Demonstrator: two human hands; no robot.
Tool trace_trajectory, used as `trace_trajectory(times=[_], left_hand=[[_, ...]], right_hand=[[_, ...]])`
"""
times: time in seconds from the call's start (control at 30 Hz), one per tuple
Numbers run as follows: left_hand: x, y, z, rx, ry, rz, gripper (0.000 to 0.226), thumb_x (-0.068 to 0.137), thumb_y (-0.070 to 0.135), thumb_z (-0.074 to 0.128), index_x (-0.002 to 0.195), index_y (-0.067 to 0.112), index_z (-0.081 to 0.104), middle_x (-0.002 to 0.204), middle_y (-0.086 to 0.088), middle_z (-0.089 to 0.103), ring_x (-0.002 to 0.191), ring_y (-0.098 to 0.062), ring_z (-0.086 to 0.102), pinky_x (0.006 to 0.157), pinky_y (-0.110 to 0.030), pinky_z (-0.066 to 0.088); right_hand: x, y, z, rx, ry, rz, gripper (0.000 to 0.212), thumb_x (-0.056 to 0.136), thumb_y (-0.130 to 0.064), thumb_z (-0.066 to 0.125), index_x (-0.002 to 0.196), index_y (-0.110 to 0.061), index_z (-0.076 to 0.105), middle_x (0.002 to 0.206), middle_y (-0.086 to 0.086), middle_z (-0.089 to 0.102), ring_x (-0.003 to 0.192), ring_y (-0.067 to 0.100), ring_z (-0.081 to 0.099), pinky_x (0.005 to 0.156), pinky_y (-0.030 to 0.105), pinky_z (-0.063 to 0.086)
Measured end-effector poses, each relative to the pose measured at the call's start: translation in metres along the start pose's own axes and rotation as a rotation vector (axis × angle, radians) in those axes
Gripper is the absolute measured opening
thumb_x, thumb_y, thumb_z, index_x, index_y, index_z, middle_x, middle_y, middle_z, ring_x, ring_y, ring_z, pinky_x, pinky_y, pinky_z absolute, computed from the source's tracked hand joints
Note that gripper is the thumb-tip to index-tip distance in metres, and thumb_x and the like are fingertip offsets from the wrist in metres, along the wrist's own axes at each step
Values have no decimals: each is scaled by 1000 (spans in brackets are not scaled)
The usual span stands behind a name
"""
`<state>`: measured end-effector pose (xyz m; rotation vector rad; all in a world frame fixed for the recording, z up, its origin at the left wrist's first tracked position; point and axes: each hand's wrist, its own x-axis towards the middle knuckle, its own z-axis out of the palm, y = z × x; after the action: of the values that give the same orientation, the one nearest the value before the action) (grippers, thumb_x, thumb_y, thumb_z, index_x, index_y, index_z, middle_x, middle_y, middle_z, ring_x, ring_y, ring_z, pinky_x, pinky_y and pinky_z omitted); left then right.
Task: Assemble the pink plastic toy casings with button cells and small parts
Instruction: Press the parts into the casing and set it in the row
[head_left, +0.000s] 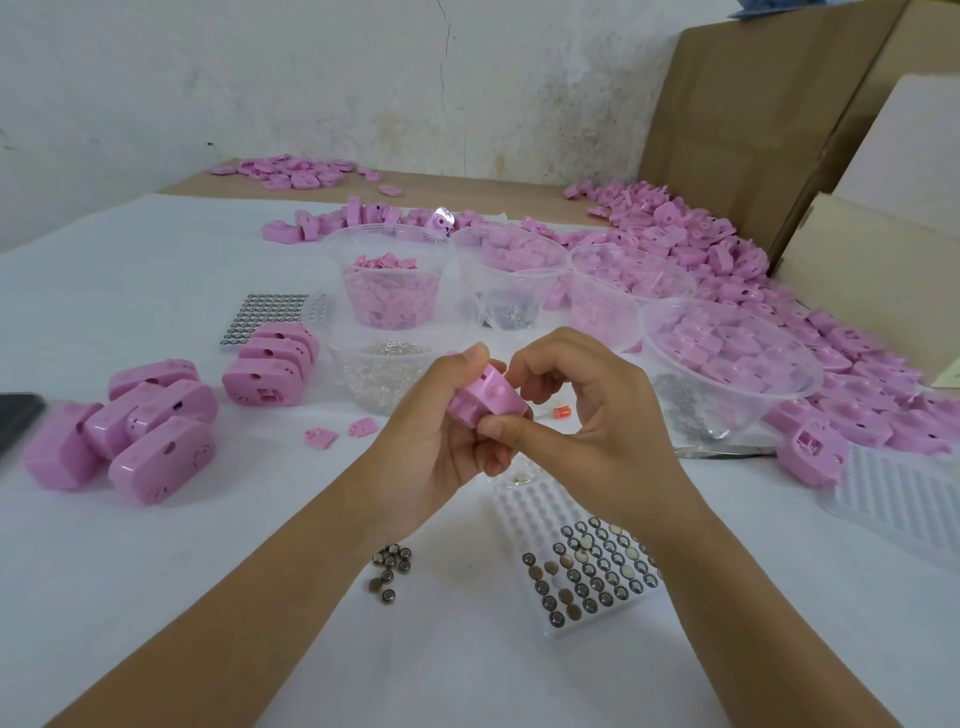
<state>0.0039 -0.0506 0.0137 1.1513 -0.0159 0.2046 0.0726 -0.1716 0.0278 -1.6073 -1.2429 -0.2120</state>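
The left hand (436, 441) and right hand (587, 415) both gripped one casing (485, 397), fingers curled. It lay sideways between them, knob up. Two pink bits (320, 437) lay to their left.

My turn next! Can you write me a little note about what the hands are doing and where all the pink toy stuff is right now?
Left hand grips one pink casing; right hand pinches the same casing from the other side.
Loose button cells and a part-filled cell tray lie close in front.
Tubs of small parts and a bowl of casing pieces stand behind.
Done: closed casings piled at left.
To do: finish this one, then the big heap at right.
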Motion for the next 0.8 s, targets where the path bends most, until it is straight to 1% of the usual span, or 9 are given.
trace_trajectory(times=[0.13, 0.27, 0.3, 0.37, 0.47, 0.53, 0.6, 0.7, 0.8], left_hand=[[1, -1, -1, -29, 59, 27, 32, 75, 42, 50, 71, 13, 62, 65, -5, 57, 52, -11, 50, 46, -19, 44], [0, 5, -2, -19, 76, 119, 31, 79, 39, 48, 72, 13, 64, 63, -4, 62, 50, -11, 55, 46, -18, 45], [0, 6, -3, 7, 94, 130, 32, 79, 39, 49, 77, 9, 59, 66, -6, 63, 49, -12, 55, 44, -18, 44], [-1, 7, -3, 75, 145, 143, 39, 80, 44, 55, 83, 6, 53, 70, -7, 66, 47, -12, 56, 41, -16, 42], [-1, 7, -1, 171, 189, 152, 54, 70, 59, 58, 87, 7, 53, 72, -5, 68, 44, -13, 57, 36, -17, 39], [0, 6, -1, 159, 203, 148, 57, 63, 60, 53, 89, 9, 51, 73, -5, 68, 42, -15, 57, 36, -17, 40], [0, 5, -1, 120, 217, 122, 61, 66, 61, 47, 96, 8, 51, 73, -6, 69, 42, -15, 58, 37, -17, 43], [2, 4, -4, 27, 227, 69, 59, 73, 60, 40, 103, 10, 52, 77, -10, 70, 48, -16, 63, 43, -18, 50], [2, 4, -6, -84, 225, 32, 51, 84, 57, 36, 106, 14, 52, 79, -13, 71, 53, -19, 66, 47, -19, 53]], right_hand=[[0, 0, 2, -4, 23, 29, 22, 67, -15, 76, 78, -24, 59, 68, -11, 51, 68, 1, 47, 68, 11, 38], [4, 5, -1, 291, 32, 261, 9, 77, -19, 69, 83, -23, 64, 69, -11, 58, 68, 6, 54, 68, 21, 45], [5, 9, -3, 252, 63, 320, 7, 80, -18, 69, 79, -23, 64, 66, -14, 59, 64, 3, 53, 65, 20, 45], [6, 21, -8, -35, 55, 421, 11, 82, -18, 71, 72, -22, 67, 58, -16, 59, 53, -3, 51, 57, 11, 40], [3, 31, -7, -407, -206, 537, 7, 80, -27, 72, 78, -21, 73, 64, -16, 60, 56, -4, 53, 51, 6, 36], [0, 34, -1, -450, -293, 583, 11, 79, -33, 71, 83, -23, 73, 69, -15, 59, 60, -2, 52, 51, 9, 32], [-1, 35, 4, -461, -323, 600, 14, 78, -34, 72, 87, -23, 73, 72, -13, 58, 57, -1, 49, 49, 10, 28], [-1, 34, 7, -499, -340, 600, 8, 80, -22, 68, 85, -21, 74, 73, -10, 60, 59, 3, 50, 50, 11, 30], [-1, 35, 7, -524, -345, 589, 14, 80, -11, 61, 79, -17, 74, 70, -7, 62, 65, 10, 56, 52, 12, 37]])
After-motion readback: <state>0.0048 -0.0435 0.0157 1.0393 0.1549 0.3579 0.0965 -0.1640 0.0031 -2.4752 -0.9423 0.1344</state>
